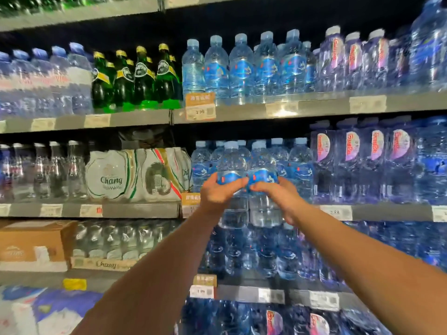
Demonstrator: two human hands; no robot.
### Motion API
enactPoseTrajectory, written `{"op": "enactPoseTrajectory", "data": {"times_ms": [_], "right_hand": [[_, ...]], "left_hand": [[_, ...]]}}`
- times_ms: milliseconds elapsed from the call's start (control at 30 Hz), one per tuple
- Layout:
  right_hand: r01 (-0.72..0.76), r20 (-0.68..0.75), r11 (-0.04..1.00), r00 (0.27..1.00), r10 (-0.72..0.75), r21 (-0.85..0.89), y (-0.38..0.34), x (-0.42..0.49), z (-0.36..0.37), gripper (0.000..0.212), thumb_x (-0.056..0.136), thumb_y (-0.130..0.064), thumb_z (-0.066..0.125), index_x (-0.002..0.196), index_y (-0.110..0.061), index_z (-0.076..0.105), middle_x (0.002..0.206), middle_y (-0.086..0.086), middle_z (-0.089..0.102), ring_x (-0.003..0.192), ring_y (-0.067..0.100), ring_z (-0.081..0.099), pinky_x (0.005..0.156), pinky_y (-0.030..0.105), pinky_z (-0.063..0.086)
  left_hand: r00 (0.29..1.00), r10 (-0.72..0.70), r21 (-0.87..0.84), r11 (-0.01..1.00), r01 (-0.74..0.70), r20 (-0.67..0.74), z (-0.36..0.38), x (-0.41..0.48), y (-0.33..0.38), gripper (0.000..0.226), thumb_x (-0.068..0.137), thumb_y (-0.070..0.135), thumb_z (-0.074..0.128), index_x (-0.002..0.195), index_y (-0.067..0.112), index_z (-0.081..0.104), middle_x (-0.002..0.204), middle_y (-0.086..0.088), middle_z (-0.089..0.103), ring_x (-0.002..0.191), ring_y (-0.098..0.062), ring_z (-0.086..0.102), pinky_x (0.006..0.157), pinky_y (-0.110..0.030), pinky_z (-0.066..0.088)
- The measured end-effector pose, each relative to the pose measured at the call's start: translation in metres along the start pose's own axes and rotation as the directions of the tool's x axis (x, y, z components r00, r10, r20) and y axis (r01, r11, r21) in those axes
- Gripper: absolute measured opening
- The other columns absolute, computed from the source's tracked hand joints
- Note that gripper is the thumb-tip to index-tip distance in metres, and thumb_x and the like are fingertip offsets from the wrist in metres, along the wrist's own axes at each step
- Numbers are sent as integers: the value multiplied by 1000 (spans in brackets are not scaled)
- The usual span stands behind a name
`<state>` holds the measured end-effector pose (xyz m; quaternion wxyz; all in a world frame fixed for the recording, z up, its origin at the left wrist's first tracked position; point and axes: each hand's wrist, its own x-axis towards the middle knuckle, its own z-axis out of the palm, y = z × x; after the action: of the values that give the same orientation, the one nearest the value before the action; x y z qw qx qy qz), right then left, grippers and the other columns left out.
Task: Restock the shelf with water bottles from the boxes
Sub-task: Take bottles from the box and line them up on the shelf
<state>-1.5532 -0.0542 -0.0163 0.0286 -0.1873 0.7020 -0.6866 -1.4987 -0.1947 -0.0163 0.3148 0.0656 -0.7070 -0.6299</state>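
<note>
While both forearms stretch up and forward, converging at centre frame, each hand holds one water bottle in front of the shelving rack [145, 118].

- Rack: several tiers, all loaded. The middle shelf lip [391, 212] runs behind the wrists.
- Chang multipacks [113, 176]: left of the left hand, on the same tier.
- Cardboard box [31, 243]: well down-left of the left hand, one tier lower.
- Purple-label bottles [362, 155]: right of the right hand, same tier.
- Green glass bottles [135, 78]: up-left of the hands, one tier higher.
- Matching blue-label bottles [301, 166]: standing row right behind the hands and just to their right.
- Left bottle [232, 158]: upright, white cap up, base hanging below the hand and overlapping the shelf lip. It isn't on the shelf.
- Right bottle [262, 157]: same pose, side by side with the left one, touching or close to it.
- Left hand [217, 191]: back of hand to the camera, fingers curled round the blue label band from the left side. Firm wrap grip.
- Right hand [278, 198]: mirror pose, fingers curled round its bottle's label band from the right. The two hands' fingertips nearly meet between the bottles.
- Orange price tag [200, 106]: above the left hand on the upper shelf lip; it looks like 1.99.
</note>
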Motion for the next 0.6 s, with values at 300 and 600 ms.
{"op": "enactPoseTrajectory", "data": {"times_ms": [300, 600], "right_hand": [[21, -293, 977, 953, -84, -212, -16, 70, 43, 98, 70, -24, 83, 148, -1, 27, 147, 16, 40, 130, 31, 44, 91, 34, 40], [14, -376, 946, 916, -142, -324, -12, 97, 48, 90, 70, -16, 83, 143, 1, 33, 137, 17, 48, 120, 31, 49, 88, 34, 41]], "left_hand": [[977, 19, 40, 999, -28, 211, -20, 96, -12, 99, 77, 30, 79, 152, 8, 18, 157, -5, 22, 142, -23, 27, 103, -28, 33], [990, 40, 70, 996, -49, 133, -5, 132, -37, 105, 63, 40, 86, 149, 15, 31, 151, -1, 37, 138, -22, 35, 112, -41, 33]]}}
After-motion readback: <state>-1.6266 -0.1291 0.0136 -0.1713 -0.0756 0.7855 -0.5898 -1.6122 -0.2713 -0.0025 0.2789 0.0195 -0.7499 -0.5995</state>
